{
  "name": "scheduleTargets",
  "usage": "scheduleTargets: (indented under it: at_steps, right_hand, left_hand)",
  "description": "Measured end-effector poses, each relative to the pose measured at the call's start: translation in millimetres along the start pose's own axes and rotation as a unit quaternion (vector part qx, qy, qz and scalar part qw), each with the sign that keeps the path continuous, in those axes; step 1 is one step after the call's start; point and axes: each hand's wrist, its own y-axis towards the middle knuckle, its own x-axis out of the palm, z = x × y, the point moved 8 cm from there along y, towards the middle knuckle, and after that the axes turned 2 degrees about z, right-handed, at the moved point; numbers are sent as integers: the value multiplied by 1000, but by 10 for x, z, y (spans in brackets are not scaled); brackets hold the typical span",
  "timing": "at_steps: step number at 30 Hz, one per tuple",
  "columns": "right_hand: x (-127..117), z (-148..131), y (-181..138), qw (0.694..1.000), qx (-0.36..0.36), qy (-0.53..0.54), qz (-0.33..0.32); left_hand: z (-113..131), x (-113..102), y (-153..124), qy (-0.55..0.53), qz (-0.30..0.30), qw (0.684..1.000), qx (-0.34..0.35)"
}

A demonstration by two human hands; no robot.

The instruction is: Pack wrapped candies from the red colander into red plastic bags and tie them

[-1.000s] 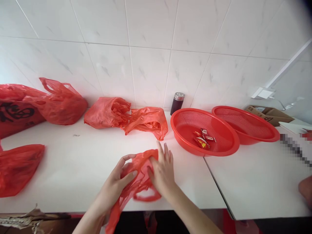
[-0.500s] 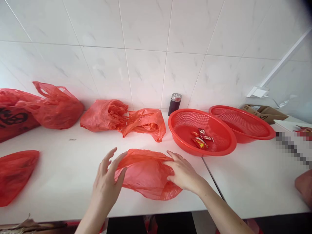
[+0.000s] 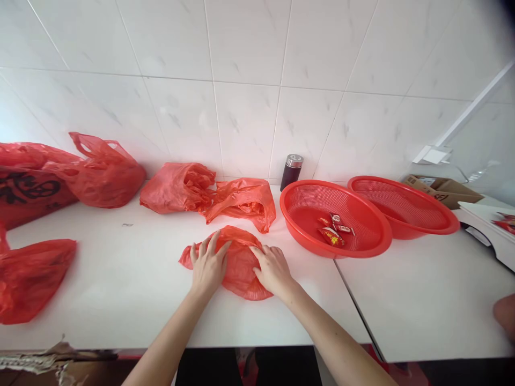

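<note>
Hands (image 3: 208, 265) (image 3: 273, 269), two, on one bag (image 3: 240, 264), two baskets (image 3: 306, 209) (image 3: 402, 206)

Bright, even, diffuse light, its source out of view. The white wall tiles (image 3: 241, 43) sit near overexposure and take a pink cast above the heaped red bags (image 3: 177, 187). Shadows are faint and soft-edged, as under the near basket (image 3: 309, 201) on the white table (image 3: 120, 279). The left hand (image 3: 208, 264), right hand (image 3: 273, 268) and flattened bag (image 3: 239, 268) appear sharp, free of motion blur. Wide-angle distortion bows the tile seams; the upper right corner is vignetted dark and the margins are soft.
</note>
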Motion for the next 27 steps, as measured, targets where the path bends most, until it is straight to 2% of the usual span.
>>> scheduleTargets:
  at_steps: [3,6,8,11,13,14,15,16,17,18,19,20,21,22,23,25,27]
  right_hand:
    - [54,35,-79,993,15,102,-51]
    - [2,113,-245,964,40,227,-132]
    - [-101,89,-358,929,9,307,-206]
    - [-347,-38,-477,862,-90,402,-296]
    - [-459,-33,-480,849,-103,413,-314]
    - [-476,3,-463,858,-90,397,-313]
    - [-466,62,-445,875,-67,367,-310]
    - [-437,143,-432,895,-35,321,-306]
    - [-401,241,-426,917,2,263,-300]
    - [-368,346,-428,936,37,195,-291]
    - [-346,443,-432,950,66,124,-280]
    - [-330,520,-439,957,84,59,-270]
    - [-316,567,-446,960,89,7,-265]
    - [-298,590,-452,960,86,-30,-265]
    - [-278,598,-457,958,79,-55,-269]
    - [-252,605,-466,952,69,-83,-286]
    - [-241,610,-483,945,65,-98,-305]
  left_hand:
    - [-93,46,180,-11,5,1000,-23]
    - [-218,3,257,-36,9,998,-46]
    - [-294,-45,239,-65,7,996,-67]
    - [-304,-150,135,-119,-5,989,-87]
    - [-258,-220,35,-187,-37,976,-108]
    - [-235,-225,-25,-254,-72,955,-133]
    - [-209,-210,-98,-340,-118,918,-168]
    - [-177,-181,-185,-434,-167,859,-212]
    - [-137,-155,-279,-521,-211,786,-257]
    - [-103,-143,-367,-587,-243,713,-296]
    - [-91,-143,-441,-624,-261,660,-326]
    - [-97,-143,-503,-642,-273,627,-346]
    - [-109,-140,-555,-644,-285,615,-355]
    - [-116,-132,-595,-633,-303,621,-349]
    - [-117,-122,-626,-611,-323,641,-333]
    - [-93,-103,-655,-551,-359,698,-283]
    - [-71,-104,-624,-499,-354,754,-239]
